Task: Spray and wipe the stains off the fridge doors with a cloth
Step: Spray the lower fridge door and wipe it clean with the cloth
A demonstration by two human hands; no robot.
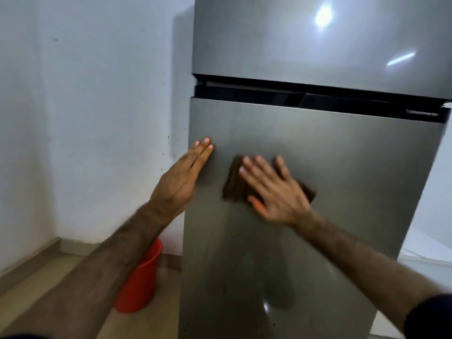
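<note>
A grey two-door fridge fills the right half of the head view. Its lower door (330,167) is straight ahead and its upper door (293,40) is above a dark gap. My right hand (274,187) lies flat with spread fingers, pressing a brown cloth (234,187) against the upper left part of the lower door. My left hand (183,177) rests flat on that door's left edge, fingers together, holding nothing. Small dark specks dot the lower part of the door. No spray bottle is in view.
A red bucket (141,282) stands on the tiled floor (36,289) just left of the fridge, partly behind my left forearm. A white wall (85,106) closes off the left side and meets the floor at a skirting. White surfaces show to the right of the fridge.
</note>
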